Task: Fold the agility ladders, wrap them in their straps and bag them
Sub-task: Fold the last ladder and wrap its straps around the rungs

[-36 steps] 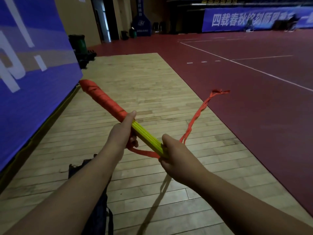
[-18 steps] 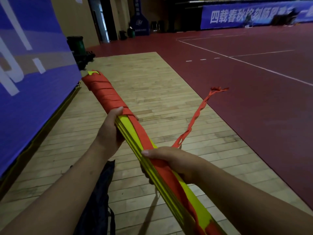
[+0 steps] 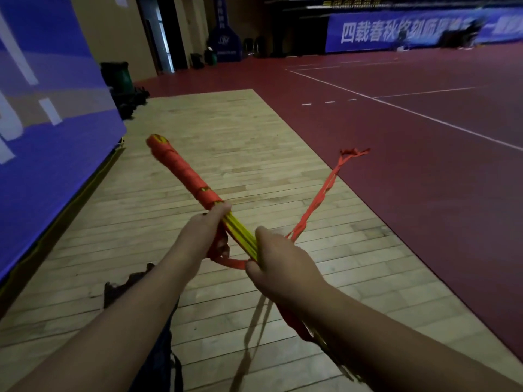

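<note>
A folded agility ladder, a bundle of yellow rungs, points away to the upper left; its far half is wound in orange strap. My left hand grips the bundle where the wrapping ends. My right hand grips the near part of the bundle and holds a loop of strap running under it to my left hand. The loose strap tail stretches up to the right, its knotted end in the air. The bundle's near end is hidden under my right forearm.
A dark bag lies on the wooden floor under my left forearm. A blue padded panel stands along the left. Red court floor spreads to the right. A green bin stands far back.
The bundle has swung from close and steep back to pointing further away. A strap loop now runs under it between my hands, and the wrapping reaches nearer my left hand.
</note>
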Motion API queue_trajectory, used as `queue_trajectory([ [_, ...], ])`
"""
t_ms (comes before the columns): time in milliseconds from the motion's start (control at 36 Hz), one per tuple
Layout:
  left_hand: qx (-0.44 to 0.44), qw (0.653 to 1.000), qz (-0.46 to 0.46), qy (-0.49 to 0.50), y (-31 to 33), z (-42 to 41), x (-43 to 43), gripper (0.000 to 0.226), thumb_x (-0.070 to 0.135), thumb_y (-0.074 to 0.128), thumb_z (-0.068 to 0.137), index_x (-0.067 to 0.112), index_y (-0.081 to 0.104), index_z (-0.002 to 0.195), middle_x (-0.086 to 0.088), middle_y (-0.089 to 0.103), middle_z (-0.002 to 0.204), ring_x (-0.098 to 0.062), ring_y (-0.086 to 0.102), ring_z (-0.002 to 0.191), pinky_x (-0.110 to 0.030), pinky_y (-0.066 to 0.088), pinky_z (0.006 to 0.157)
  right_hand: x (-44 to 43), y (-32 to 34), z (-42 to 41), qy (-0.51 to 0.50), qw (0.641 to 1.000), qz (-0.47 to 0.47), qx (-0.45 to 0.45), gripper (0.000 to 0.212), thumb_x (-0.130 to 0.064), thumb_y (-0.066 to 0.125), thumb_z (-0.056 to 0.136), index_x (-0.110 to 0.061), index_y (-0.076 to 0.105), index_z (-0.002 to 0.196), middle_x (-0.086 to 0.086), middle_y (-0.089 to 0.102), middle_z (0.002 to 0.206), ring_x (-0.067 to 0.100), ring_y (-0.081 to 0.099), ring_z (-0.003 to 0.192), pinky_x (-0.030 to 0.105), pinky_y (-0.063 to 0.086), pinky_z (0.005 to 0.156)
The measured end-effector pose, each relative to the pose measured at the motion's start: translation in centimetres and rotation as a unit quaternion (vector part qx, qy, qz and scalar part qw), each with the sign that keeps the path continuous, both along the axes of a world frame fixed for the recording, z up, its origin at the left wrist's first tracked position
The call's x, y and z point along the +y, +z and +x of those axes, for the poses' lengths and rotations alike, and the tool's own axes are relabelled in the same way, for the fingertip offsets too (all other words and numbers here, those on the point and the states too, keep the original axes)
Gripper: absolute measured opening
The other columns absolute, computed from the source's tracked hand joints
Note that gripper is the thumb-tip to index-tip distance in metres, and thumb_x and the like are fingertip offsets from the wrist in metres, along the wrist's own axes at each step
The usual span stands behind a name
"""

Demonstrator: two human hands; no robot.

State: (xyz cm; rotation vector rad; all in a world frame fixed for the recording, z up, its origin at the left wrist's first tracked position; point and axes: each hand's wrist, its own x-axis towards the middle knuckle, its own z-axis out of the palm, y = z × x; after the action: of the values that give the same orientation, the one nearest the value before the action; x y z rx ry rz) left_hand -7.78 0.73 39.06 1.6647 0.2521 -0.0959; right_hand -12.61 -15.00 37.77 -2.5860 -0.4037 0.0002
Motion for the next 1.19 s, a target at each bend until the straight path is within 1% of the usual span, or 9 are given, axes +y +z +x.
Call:
queue_trajectory([
  [167, -0.043, 0.992, -0.069, 0.093, 0.4, 0.3, 0.3, 0.031, 0.04, 0.058, 0.091, 0.017, 0.062, 0.071, -0.002, 0.052, 0.059, -0.021, 0.055, 0.059, -0.035, 0.046, 0.066, -1.1, 1.3, 0.4, 0.013, 0.951, 0.154, 0.269, 0.06, -0.054, 0.071, 0.087, -0.018, 0.047, 0.128, 0.006, 0.064, 0.112, 0.022, 0.066, 0.098, 0.04, 0.058, 0.086],
  [333, -0.064, 0.983, -0.148, 0.082, 1.1, 0.7, 1.8, 0.025, 0.04, 0.056, 0.086, 0.015, 0.064, 0.087, -0.001, 0.062, 0.067, -0.02, 0.059, 0.067, -0.034, 0.044, 0.066, -2.0, 1.3, 0.3, 0.022, 0.884, 0.291, 0.364, 0.051, -0.061, 0.07, 0.08, -0.018, 0.071, 0.108, 0.01, 0.074, 0.103, 0.026, 0.071, 0.091, 0.044, 0.057, 0.093],
  [528, -0.061, 0.988, -0.139, 0.025, 1.9, 0.5, 2.9, 0.036, 0.039, 0.039, 0.099, 0.012, 0.063, 0.097, -0.007, 0.065, 0.076, -0.023, 0.061, 0.07, -0.031, 0.052, 0.064, -2.1, 2.0, 0.0, 0.062, 0.921, 0.289, 0.254, 0.033, -0.048, 0.065, 0.093, -0.021, 0.071, 0.11, 0.008, 0.074, 0.103, 0.019, 0.071, 0.087, 0.038, 0.059, 0.083],
  [611, 0.0, 0.999, -0.043, -0.022, 2.0, 0.5, 3.0, 0.048, 0.047, 0.035, 0.101, 0.004, 0.058, 0.1, -0.01, 0.049, 0.06, -0.024, 0.051, 0.05, -0.028, 0.052, 0.046, -2.2, 1.5, 0.3, 0.055, 0.958, 0.224, 0.17, 0.028, -0.044, 0.07, 0.092, -0.021, 0.06, 0.105, 0.003, 0.068, 0.101, 0.02, 0.069, 0.09, 0.043, 0.06, 0.082],
  [750, 0.062, 0.994, -0.057, -0.073, 0.6, -0.1, 2.5, 0.057, 0.062, 0.044, 0.093, 0.006, 0.051, 0.102, -0.004, 0.043, 0.056, -0.02, 0.046, 0.045, -0.026, 0.044, 0.043, -1.6, 1.3, 0.5, 0.037, 0.976, 0.175, 0.128, 0.039, -0.014, 0.072, 0.089, -0.028, 0.035, 0.089, 0.007, 0.065, 0.101, 0.025, 0.07, 0.088, 0.047, 0.062, 0.075],
  [889, 0.021, 0.998, -0.048, -0.029, -0.1, -0.1, 1.9, 0.05, 0.06, 0.055, 0.09, 0.009, 0.051, 0.09, -0.007, 0.052, 0.065, -0.021, 0.052, 0.052, -0.033, 0.045, 0.057, 0.0, 0.5, -1.2, 0.061, 0.994, 0.091, 0.025, 0.036, -0.011, 0.063, 0.094, -0.03, 0.032, 0.101, -0.007, 0.05, 0.095, 0.007, 0.053, 0.079, 0.021, 0.045, 0.064],
  [1000, -0.039, 0.996, -0.082, -0.004, 0.4, 0.0, 2.0, 0.038, 0.047, 0.051, 0.094, 0.013, 0.051, 0.078, -0.002, 0.054, 0.061, -0.016, 0.054, 0.05, -0.032, 0.044, 0.056, 0.4, 0.7, -1.5, 0.095, 0.985, 0.14, 0.038, 0.03, -0.029, 0.066, 0.095, -0.029, 0.037, 0.099, -0.007, 0.051, 0.096, 0.01, 0.055, 0.082, 0.023, 0.048, 0.067],
  [1111, -0.114, 0.983, -0.144, 0.005, 1.3, -0.1, 2.3, 0.036, 0.045, 0.053, 0.077, 0.01, 0.058, 0.071, -0.004, 0.05, 0.064, -0.015, 0.052, 0.051, -0.023, 0.043, 0.048, -0.2, 1.3, -0.3, 0.02, 0.927, 0.311, 0.209, 0.048, -0.064, 0.064, 0.086, -0.02, 0.051, 0.101, 0.003, 0.065, 0.101, 0.02, 0.066, 0.087, 0.037, 0.055, 0.078],
  [1194, -0.158, 0.971, -0.177, -0.03, 1.7, -0.5, 2.0, 0.037, 0.043, 0.05, 0.077, 0.011, 0.065, 0.066, -0.007, 0.053, 0.072, -0.016, 0.053, 0.059, -0.024, 0.046, 0.053, -1.1, 1.1, 0.2, 0.063, 0.819, 0.409, 0.398, 0.068, -0.063, 0.069, 0.077, -0.01, 0.061, 0.118, 0.008, 0.072, 0.102, 0.027, 0.07, 0.095, 0.045, 0.056, 0.093],
])
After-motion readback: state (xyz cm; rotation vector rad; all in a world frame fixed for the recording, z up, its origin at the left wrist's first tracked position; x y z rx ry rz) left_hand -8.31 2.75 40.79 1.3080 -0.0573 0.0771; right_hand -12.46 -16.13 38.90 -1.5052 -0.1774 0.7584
